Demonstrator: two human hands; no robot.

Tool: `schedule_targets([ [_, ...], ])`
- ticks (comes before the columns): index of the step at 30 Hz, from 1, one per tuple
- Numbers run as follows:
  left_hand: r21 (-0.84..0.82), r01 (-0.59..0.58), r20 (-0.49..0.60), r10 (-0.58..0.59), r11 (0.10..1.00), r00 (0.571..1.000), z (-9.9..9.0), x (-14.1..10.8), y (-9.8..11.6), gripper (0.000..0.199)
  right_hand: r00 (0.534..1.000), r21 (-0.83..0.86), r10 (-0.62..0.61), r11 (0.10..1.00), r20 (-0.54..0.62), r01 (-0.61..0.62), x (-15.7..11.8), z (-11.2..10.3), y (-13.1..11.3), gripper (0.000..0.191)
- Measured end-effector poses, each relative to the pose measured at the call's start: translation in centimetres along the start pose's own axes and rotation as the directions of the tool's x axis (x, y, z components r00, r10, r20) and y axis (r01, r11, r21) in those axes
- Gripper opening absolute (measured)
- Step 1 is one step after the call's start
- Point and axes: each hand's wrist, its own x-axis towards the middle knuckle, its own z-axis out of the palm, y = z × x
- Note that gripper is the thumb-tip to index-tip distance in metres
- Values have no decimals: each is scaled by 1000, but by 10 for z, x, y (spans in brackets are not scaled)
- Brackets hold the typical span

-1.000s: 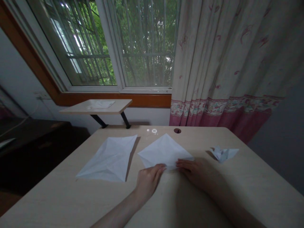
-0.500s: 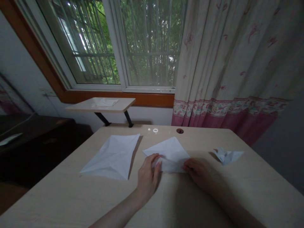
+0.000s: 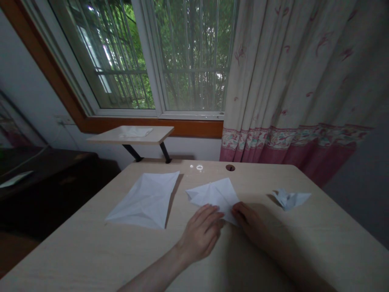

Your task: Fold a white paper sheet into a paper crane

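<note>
A white sheet of paper (image 3: 215, 194), creased and partly folded, lies on the desk in front of me. My left hand (image 3: 204, 232) rests at its near edge, fingers stretched out loosely with the tips on the paper. At the sheet's right corner, my right hand (image 3: 247, 219) pinches the paper with bent fingers; its thumb is mostly hidden. To the left lies a larger, unfolded white sheet (image 3: 144, 200) with crease lines. A small folded paper figure (image 3: 290, 199) sits on the right.
The pale wooden desk (image 3: 91, 247) has a round cable hole (image 3: 230, 168) near its back edge. A raised shelf (image 3: 106, 136) on black legs holds a crumpled white paper (image 3: 135, 132). Behind are a barred window and a curtain (image 3: 273, 81).
My left hand has moved right along the sheet's near edge, its fingers straighter. The paper has turned slightly, and its left side now shows a raised fold. My right hand stays at the corner.
</note>
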Motion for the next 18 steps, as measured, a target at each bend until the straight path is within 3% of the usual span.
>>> schedule_targets([
  [4, 14, 14, 101, -15, 1000, 995, 2, 3, -2, 31, 999, 48, 2, 999, 37, -4, -2, 6, 0, 16],
  [10, 61, 126, 210, -136, 990, 968, 5, 5, -4, 33, 998, 63, 8, 998, 67, -12, -3, 8, -6, 18],
  [18, 18, 244, 216, -242, 970, 946, 13, 1, -8, 26, 996, 42, 3, 999, 86, -7, -4, 12, 2, 16],
])
